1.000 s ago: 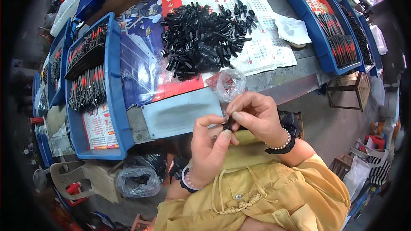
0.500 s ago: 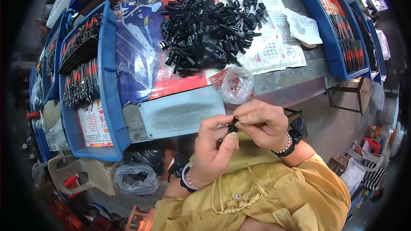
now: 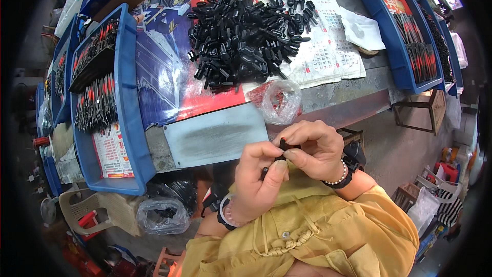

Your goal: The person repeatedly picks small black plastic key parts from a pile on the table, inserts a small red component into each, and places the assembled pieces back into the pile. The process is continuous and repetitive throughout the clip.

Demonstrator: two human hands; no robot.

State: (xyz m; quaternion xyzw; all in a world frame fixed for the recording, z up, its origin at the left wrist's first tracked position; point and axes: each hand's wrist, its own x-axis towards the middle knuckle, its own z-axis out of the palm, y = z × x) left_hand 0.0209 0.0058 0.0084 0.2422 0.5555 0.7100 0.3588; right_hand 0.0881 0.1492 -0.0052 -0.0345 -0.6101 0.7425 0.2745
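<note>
One black piece (image 3: 283, 145) is being held before the bench (image 3: 353, 90), left hand (image 3: 259, 178) and right hand (image 3: 318, 150) both clamping fingers on it, apparently unfinished; a black pile (image 3: 246, 46) is lying beyond, seemingly waiting

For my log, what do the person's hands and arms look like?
The left hand and right hand are ungloved. The left wears a beaded bracelet and white-and-dark band; the right, pale beads and a black band. The right sleeve is loose and yellow.
</note>
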